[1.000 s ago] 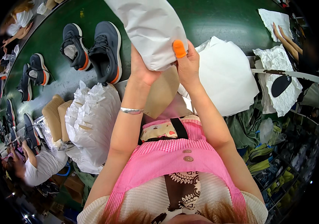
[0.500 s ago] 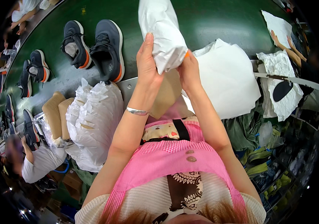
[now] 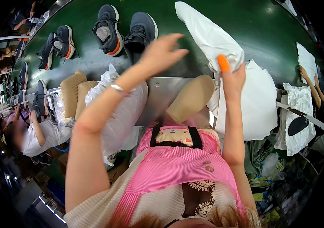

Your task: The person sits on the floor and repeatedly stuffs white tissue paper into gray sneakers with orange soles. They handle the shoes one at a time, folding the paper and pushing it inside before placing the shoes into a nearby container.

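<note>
A green tabletop [image 3: 260, 30] stretches ahead. The right hand [image 3: 233, 78] grips the near end of a white paper-wrapped bundle [image 3: 216, 37]; the empty left hand [image 3: 162, 57], fingers spread, is over a grey lace-up sneaker [image 3: 143, 24]. A slack one-handed hold could loosen the bundle. Between the hands is open room; below, a metal edge [image 3: 163, 86].

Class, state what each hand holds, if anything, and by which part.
The right hand grips the white paper bundle by its near, wider end. The left hand holds nothing visible.
</note>
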The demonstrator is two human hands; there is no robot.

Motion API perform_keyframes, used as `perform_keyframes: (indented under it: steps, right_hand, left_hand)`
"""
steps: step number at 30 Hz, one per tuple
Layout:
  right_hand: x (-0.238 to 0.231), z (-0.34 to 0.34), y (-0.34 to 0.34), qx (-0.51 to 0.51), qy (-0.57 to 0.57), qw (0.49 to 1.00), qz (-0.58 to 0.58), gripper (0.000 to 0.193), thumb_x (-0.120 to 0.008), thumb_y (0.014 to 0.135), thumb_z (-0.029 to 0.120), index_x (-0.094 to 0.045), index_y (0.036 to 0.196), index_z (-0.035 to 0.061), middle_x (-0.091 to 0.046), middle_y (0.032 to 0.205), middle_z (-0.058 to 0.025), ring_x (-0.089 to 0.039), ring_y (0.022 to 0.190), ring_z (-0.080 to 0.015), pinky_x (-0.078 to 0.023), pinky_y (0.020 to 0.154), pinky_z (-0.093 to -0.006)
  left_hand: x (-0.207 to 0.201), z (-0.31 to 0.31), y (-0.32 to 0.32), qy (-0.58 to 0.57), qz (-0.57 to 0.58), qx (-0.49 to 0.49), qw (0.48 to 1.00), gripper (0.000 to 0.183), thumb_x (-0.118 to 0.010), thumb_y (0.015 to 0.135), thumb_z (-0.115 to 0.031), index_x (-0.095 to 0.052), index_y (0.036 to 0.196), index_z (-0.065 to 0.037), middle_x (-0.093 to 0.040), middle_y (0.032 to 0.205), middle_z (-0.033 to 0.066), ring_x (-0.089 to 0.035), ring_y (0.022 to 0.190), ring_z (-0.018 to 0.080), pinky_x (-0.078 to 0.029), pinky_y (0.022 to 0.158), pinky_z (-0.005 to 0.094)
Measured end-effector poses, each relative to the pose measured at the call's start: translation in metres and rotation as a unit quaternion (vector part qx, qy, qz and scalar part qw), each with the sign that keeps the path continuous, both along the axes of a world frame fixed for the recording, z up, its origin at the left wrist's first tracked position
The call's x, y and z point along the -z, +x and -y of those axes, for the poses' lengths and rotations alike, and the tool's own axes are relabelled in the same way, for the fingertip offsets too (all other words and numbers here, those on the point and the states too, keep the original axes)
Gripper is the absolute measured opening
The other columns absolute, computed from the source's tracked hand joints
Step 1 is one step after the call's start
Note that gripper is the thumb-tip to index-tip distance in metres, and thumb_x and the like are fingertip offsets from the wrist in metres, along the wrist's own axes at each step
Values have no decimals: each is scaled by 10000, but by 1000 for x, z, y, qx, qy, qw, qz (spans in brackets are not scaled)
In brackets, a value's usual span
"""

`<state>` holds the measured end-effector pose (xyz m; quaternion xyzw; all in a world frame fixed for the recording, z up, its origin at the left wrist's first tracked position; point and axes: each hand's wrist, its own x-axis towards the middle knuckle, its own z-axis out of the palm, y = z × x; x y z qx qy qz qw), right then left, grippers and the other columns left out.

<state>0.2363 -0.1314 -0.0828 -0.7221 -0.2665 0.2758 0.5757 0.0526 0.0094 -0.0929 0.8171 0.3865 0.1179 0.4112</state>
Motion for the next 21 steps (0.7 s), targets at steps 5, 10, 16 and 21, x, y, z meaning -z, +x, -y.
perform_keyframes:
  steps: [5,10,16,21]
  right_hand:
    - [-7,30,-3,-25,-124,971,204,699,-778,697,377,-479,1190,-17,-646,969,-161,-639,873,-268,-485,781,-335]
    - [-48,39,-13,-20,-175,971,159,752,-809,668,299,-443,1239,-27,-640,1000,-177,-638,896,-256,-484,792,-322]
    - [-65,54,-6,-11,-121,971,208,715,-810,662,194,-445,1236,-25,-640,993,-151,-626,883,-191,-487,770,-303]
    - [-55,38,-1,-33,-248,953,171,611,-754,734,185,-469,1228,-35,-635,994,-111,-598,882,-152,-474,789,-283]
  left_hand:
    - [46,-66,-113,345,-236,4,908,473,-665,766,-155,-552,1222,-217,-543,918,95,-610,791,275,-501,656,366]
    - [65,-108,-58,343,-109,43,932,392,-620,781,-90,-590,1141,-243,-561,924,39,-620,711,282,-504,581,368]
    - [76,-107,27,240,-32,114,963,353,-587,824,-136,-597,1158,-250,-616,1048,22,-603,917,273,-503,754,357]
    - [89,-97,90,166,-49,177,969,295,-551,869,-193,-611,1158,-205,-632,1093,18,-594,983,252,-479,835,360]
